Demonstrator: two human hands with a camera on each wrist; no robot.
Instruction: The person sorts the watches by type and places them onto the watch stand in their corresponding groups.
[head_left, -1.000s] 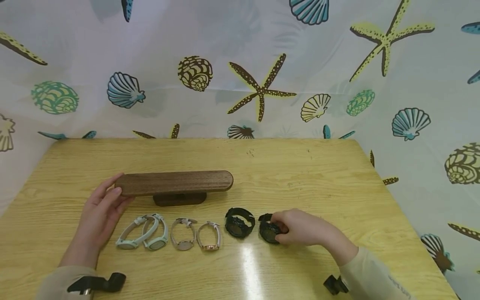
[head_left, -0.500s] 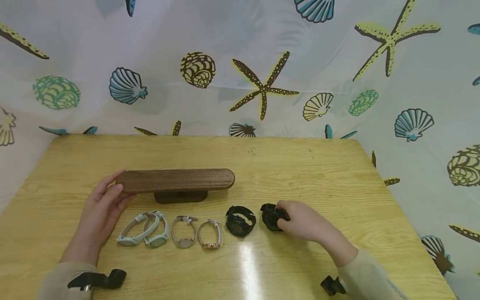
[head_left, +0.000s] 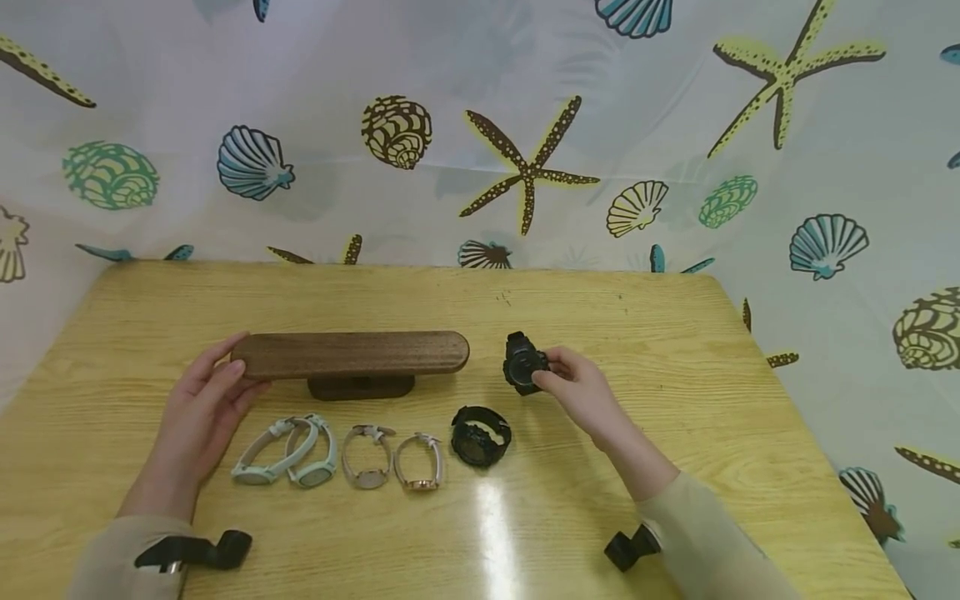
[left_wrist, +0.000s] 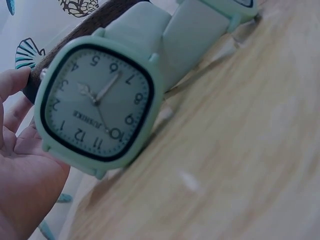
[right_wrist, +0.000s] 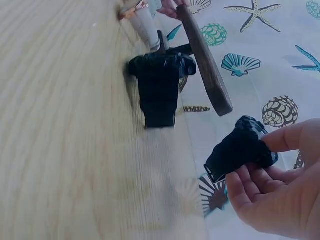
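My left hand (head_left: 187,421) grips the left end of a dark wooden bar (head_left: 352,353) with rounded ends, which sits raised on a short base (head_left: 360,387). Pinched between thumb and fingers of my right hand (head_left: 588,400) is a black wristwatch (head_left: 522,364), up off the table to the right of the bar. The right wrist view shows that watch (right_wrist: 240,150) side-on, its strap closed in a loop. A second black wristwatch (head_left: 471,447) rests on the table below the bar's right end.
Left of the second black watch lie two slim pale-strapped watches (head_left: 371,478), then two mint-green watches (head_left: 315,477), one overlapping the other. All stand on a wood-grain table (head_left: 375,550). A shell-and-starfish patterned cloth (head_left: 315,200) hangs behind and to the right.
My right hand has lifted the right-hand black watch from the table and carried it away from me, towards the bar's right end. The left hand stays on the bar.
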